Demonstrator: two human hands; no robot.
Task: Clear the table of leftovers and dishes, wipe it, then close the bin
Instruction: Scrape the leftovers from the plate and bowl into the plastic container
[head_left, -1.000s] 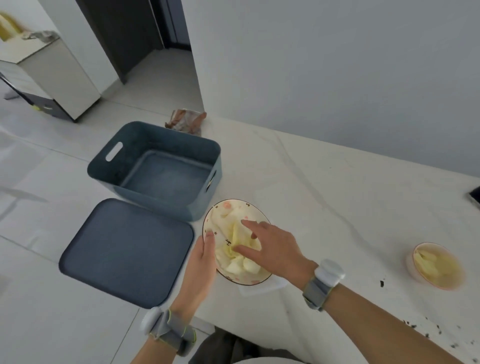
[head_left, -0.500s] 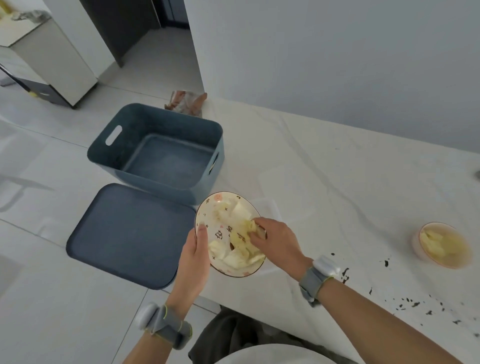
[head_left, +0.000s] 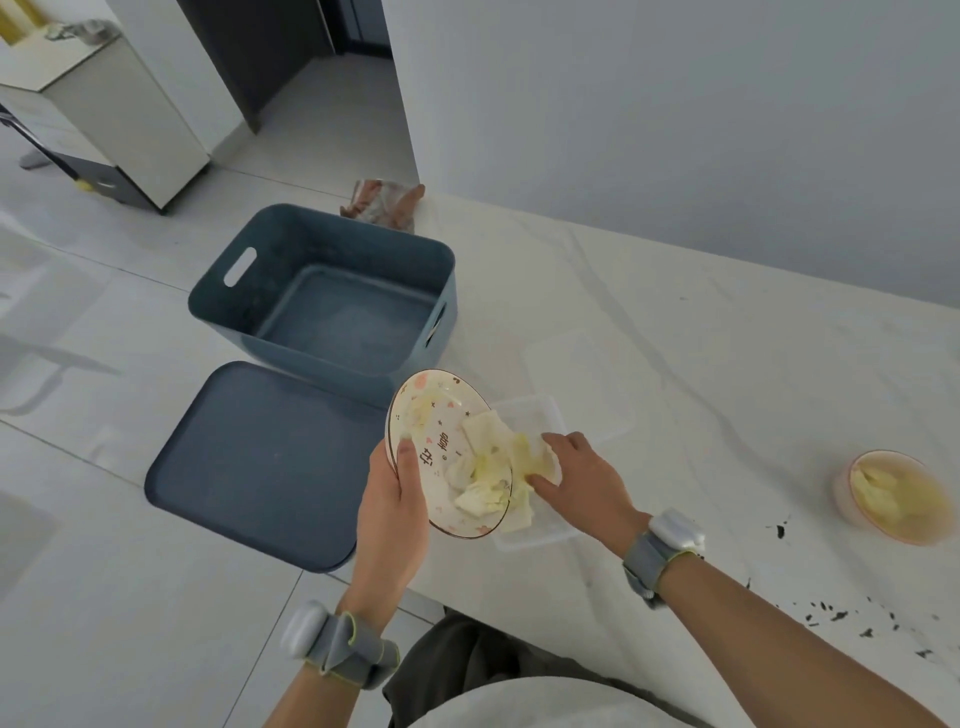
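The left hand (head_left: 389, 499) is gripping a plate (head_left: 447, 452) by its rim at the 9 o'clock side, thumb lying on the inner face, and is tilting it toward a clear tray (head_left: 535, 535) sitting on the bench (head_left: 675, 364). The right hand (head_left: 582, 478) is lying with fingers spread over pale leftovers (head_left: 493, 467) at the plate's 3 o'clock edge; its grip is loose and open, pressing on the scraps rather than clasping them. Some scraps are hanging over the tray. The bin (head_left: 332, 291) is standing open on the floor at 11 o'clock from the plate, its lid (head_left: 260, 462) lying flat beside it at 9 o'clock. A bowl (head_left: 893, 499) with more yellow scraps is sitting well apart at 3 o'clock, with dark crumbs (head_left: 841, 616) scattered near it.
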